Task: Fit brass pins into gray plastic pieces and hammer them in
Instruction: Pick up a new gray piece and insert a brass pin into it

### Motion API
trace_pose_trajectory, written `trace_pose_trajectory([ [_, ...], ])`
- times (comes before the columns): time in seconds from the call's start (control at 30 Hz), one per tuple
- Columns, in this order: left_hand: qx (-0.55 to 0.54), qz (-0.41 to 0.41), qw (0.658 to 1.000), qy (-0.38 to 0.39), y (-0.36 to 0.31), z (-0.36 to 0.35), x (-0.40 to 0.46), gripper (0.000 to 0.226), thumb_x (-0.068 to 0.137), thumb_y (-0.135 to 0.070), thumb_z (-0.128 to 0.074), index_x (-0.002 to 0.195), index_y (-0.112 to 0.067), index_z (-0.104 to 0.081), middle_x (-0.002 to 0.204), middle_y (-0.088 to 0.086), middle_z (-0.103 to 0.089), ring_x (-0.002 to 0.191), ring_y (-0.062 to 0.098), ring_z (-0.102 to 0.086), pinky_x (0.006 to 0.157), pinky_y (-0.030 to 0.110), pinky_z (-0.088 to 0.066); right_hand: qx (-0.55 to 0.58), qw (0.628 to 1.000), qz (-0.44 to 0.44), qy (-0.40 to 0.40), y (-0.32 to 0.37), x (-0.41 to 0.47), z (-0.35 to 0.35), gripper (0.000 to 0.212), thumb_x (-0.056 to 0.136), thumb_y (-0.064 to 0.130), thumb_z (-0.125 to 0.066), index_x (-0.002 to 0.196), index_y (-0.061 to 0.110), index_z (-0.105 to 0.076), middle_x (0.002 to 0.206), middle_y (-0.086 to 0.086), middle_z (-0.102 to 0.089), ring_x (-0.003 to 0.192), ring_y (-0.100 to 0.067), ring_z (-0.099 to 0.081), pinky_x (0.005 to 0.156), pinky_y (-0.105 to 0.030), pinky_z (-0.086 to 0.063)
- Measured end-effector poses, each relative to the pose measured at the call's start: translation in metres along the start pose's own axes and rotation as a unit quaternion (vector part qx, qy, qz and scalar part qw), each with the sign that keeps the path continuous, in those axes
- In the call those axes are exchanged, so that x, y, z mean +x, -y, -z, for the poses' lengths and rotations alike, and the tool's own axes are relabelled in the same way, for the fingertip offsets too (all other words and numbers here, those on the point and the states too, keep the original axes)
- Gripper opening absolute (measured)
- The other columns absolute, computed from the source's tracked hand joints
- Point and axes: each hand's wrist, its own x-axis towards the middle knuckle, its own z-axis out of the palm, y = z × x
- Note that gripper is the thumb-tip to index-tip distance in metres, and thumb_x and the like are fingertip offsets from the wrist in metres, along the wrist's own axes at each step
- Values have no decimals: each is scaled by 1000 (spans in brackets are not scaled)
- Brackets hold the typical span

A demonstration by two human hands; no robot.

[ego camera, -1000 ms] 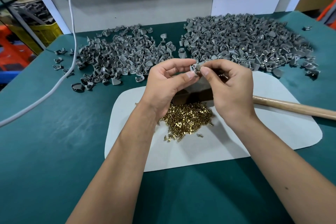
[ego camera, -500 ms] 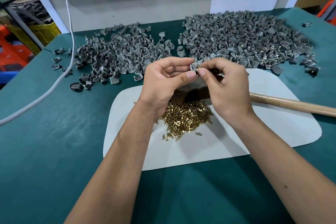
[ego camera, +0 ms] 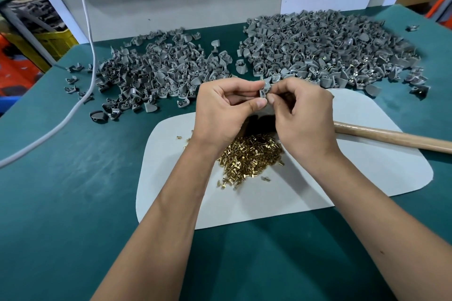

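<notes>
Low centre of the frame: heap of brass pins [ego camera: 249,156] on the white mat [ego camera: 342,178], which lies on the green table [ego camera: 61,203]; wooden handle [ego camera: 391,138] crosses the mat's right edge. Above the heap, left hand [ego camera: 222,110] pinches one gray plastic piece [ego camera: 264,90] between thumb and forefinger, while right hand [ego camera: 303,115], fingers curled, pinches at that piece's right side; any pin there is too small to tell. Farther up: left pile of gray pieces [ego camera: 159,73], larger right pile [ego camera: 330,49], white cable [ego camera: 85,56] at upper left.
</notes>
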Motion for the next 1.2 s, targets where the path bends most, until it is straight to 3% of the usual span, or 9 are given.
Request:
trace_pose_trajectory([
  [0.2,-20,6,1000,-9,0,-2,1,32,76,14,-79,103,-2,-76,91,14,-77,86,25,-74,86,39,-62,-22,999,29,-25,0,-1,-7,7,90,1,-65,92,4,-71,90,-5,-68,83,-18,-60,75,-17,-42],
  [0.33,-71,15,997,-13,0,1,0,28,81,9,-77,106,-4,-76,90,12,-77,86,25,-73,91,41,-61,-11,994,109,-24,-5,2,0,10,92,1,-66,99,1,-73,97,-8,-68,92,-23,-63,83,-37,-53],
  [0.43,-125,36,991,9,0,3,0,30,79,3,-77,109,-1,-75,94,15,-77,87,25,-74,90,38,-61,-29,986,161,-39,-10,1,5,9,92,3,-68,99,1,-74,97,-10,-68,93,-28,-61,82,-40,-51],
  [0.67,-152,48,987,33,-5,3,-2,30,81,-6,-75,110,3,-74,101,23,-75,88,28,-74,79,29,-62,-39,974,207,-79,-12,3,7,9,95,5,-68,94,-1,-75,91,-12,-66,89,-28,-57,79,-36,-47],
  [0.83,-22,-36,999,8,-1,-2,-2,30,84,5,-76,114,2,-72,104,22,-75,95,31,-74,92,43,-60,-31,983,161,-77,-13,4,8,10,95,7,-65,94,0,-73,93,-11,-66,91,-28,-58,79,-37,-48],
  [0.97,28,-77,997,-2,0,-5,-1,33,77,7,-82,108,6,-74,100,18,-77,94,31,-75,90,39,-60,-11,990,122,-70,-14,4,6,10,94,9,-66,94,2,-73,92,-8,-67,90,-25,-61,79,-37,-50],
  [1.2,1,-59,998,-8,1,-7,-1,30,76,10,-82,104,10,-74,98,20,-77,94,35,-75,90,40,-60,-6,993,99,-68,-10,4,5,9,92,7,-67,95,3,-74,92,-6,-69,87,-15,-61,80,-14,-45],
])
